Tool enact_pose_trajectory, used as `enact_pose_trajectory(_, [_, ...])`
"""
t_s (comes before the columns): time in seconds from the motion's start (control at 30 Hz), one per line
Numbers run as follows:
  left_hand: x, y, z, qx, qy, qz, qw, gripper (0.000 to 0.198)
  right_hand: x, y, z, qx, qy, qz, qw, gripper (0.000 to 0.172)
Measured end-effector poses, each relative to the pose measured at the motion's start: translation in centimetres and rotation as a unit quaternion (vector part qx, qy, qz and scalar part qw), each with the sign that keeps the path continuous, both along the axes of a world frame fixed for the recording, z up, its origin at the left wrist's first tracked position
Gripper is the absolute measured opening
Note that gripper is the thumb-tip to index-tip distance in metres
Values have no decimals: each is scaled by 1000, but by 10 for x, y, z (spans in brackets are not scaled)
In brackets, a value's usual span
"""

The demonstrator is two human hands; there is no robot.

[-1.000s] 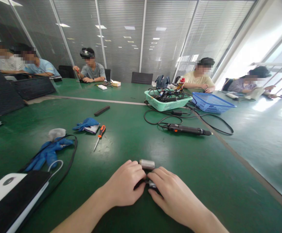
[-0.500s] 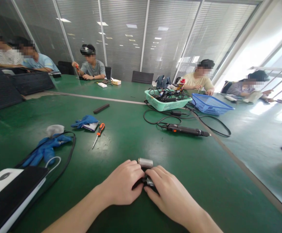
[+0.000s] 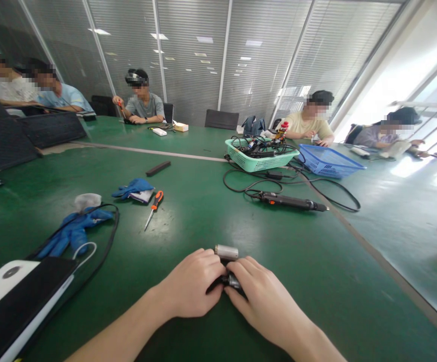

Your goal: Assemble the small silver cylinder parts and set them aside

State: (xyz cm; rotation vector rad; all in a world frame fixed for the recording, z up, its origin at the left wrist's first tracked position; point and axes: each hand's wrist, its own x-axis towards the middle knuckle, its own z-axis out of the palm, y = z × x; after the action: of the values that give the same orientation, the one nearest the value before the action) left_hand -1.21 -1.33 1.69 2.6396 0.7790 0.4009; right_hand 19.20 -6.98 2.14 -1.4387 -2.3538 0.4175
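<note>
My left hand (image 3: pixel 191 287) and my right hand (image 3: pixel 264 297) meet low in the middle of the head view, fingers curled round a small dark metal part (image 3: pixel 230 281) held between them just above the green table (image 3: pixel 316 261). Most of that part is hidden by my fingers. A short silver cylinder (image 3: pixel 226 251) lies on the table just beyond my fingertips, touching or nearly touching my left hand.
An orange-handled screwdriver (image 3: pixel 153 207) and blue gloves (image 3: pixel 73 233) lie to the left. A black and white device (image 3: pixel 15 301) sits at the near left corner. Further right lie an electric screwdriver (image 3: pixel 290 202), a green basket (image 3: pixel 259 160) and a blue basket (image 3: pixel 329 161). Several people sit round the table's far side.
The view has shifted slightly. My hands stay together on the small part; my right fingers have closed a little further over it.
</note>
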Motion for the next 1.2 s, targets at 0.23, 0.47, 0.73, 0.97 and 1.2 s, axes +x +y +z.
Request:
enact_pose_trajectory(0.23, [0, 0, 0, -5, 2, -1, 1000, 7, -1, -1, -1, 2, 3, -5, 1000, 15])
enact_pose_trajectory(0.47, [0, 0, 0, -6, 2, -1, 1000, 6, -1, 0, -2, 10, 6, -9, 1000, 15])
enact_pose_trajectory(0.73, [0, 1, -3, -6, 1, -5, 1000, 6, -1, -1, -7, 23, 4, -7, 1000, 15])
enact_pose_trajectory(0.97, [0, 1, -3, -2, -4, -5, 1000, 6, 0, 0, -8, 31, 7, -5, 999, 16])
enact_pose_trajectory(1.2, [1, 1, -4, 2, -7, -4, 1000, 4, 0, 0, -10, 40, 8, -4, 999, 16])
